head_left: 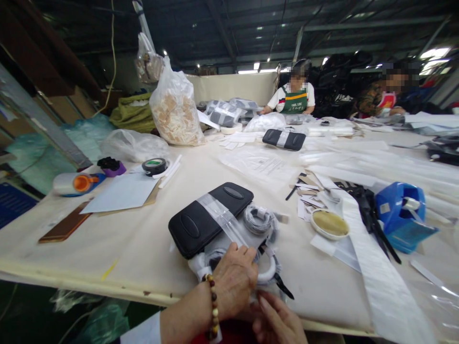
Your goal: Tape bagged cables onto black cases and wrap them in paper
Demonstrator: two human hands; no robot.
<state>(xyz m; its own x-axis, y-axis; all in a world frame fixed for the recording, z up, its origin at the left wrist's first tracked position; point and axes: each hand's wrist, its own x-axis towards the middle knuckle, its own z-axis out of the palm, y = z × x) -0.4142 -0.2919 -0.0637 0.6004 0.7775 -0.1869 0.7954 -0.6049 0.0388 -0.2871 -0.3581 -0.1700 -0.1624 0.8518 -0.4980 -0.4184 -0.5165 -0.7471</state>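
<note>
A black padded case (210, 217) with a clear tape strip (222, 220) across it lies on the table near the front edge, on top of white wrapped parts and a coiled cable (258, 220). My left hand (234, 279), with a bead bracelet at the wrist, rests on the clear wrapping just below the case, fingers curled and pressing on it. My right hand (278, 321) sits lower at the table edge, fingers bent close to a white tape roll (268, 270). Whether it holds anything is hidden.
A blue tape dispenser (403, 215), black scissors (373, 220) and a small round dish (329, 223) lie to the right. Papers, a black tape roll (155, 166) and an orange-capped bottle (77, 183) sit left. A second black case (284, 139) lies farther back. Two people sit across the table.
</note>
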